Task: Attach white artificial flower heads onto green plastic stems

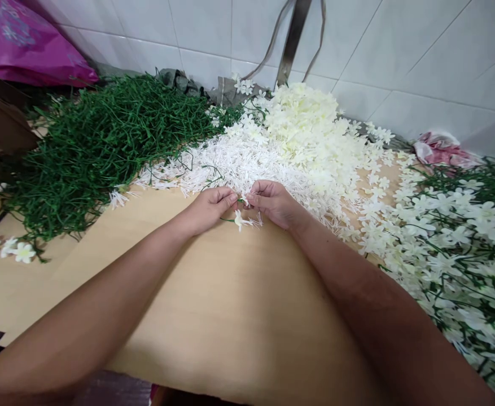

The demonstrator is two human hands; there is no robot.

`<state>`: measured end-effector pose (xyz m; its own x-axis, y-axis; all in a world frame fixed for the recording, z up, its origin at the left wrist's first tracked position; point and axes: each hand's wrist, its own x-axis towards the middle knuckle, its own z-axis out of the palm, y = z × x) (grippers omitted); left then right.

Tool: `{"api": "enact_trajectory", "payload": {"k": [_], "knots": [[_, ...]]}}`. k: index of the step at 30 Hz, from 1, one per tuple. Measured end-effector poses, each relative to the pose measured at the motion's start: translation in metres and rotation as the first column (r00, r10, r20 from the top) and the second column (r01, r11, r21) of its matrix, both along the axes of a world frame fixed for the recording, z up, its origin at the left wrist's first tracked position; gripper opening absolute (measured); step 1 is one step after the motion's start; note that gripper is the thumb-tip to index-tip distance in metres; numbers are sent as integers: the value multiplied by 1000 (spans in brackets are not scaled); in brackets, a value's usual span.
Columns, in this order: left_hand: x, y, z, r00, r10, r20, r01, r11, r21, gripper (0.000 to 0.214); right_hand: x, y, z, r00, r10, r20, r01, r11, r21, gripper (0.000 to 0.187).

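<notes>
Stem (pixel 240 199) pinched in left hand (pixel 211 209), white piece (pixel 246 199) in right hand (pixel 274 205) — at clock centre, over counter (pixel 205 316). At 6 o'clock, dangling flower (pixel 239 220); at 10, green stems (pixel 120 135); at 1, cream petals (pixel 306 121) — at 3, stemmed flowers (pixel 459 242).

Soft shadows fall on the board (pixel 205 316); frame edges stretch.

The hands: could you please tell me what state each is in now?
Left hand: closed, pinching a green stem.
Right hand: closed, pinching a white piece.
</notes>
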<state>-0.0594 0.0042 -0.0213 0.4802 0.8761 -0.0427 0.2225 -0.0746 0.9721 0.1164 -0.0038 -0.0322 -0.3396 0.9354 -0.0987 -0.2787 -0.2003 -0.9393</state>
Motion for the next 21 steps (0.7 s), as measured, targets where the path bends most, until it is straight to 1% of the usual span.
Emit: {"api": "enact_trajectory", "payload": {"k": [3, 7, 12, 15, 18, 21], "knots": [[1, 0, 0, 1000, 13, 16, -12, 1000, -12, 46, 0, 1, -2, 1000, -4, 2, 4, 1000, 18, 39], [3, -2, 0, 998, 29, 64, -25, 997, -67, 43, -1, 1, -4, 1000, -14, -7, 15, 999, 43, 40], [6, -2, -4, 989, 86, 121, -74, 992, -100, 43, -1, 1, -4, 999, -50, -16, 51, 997, 64, 39], [7, -1, -4, 989, 93, 115, -84, 993, -79, 42, -2, 1, -4, 998, -57, -21, 58, 997, 51, 40], [7, -1, -2, 993, 74, 87, -70, 996, -48, 41, -4, 1, -4, 998, -56, -13, 57, 997, 46, 40], [6, -2, 2, 997, 56, 56, -53, 998, -45, 39, -5, 0, -2, 998, -65, 0, 65, 996, 56, 41]]}}
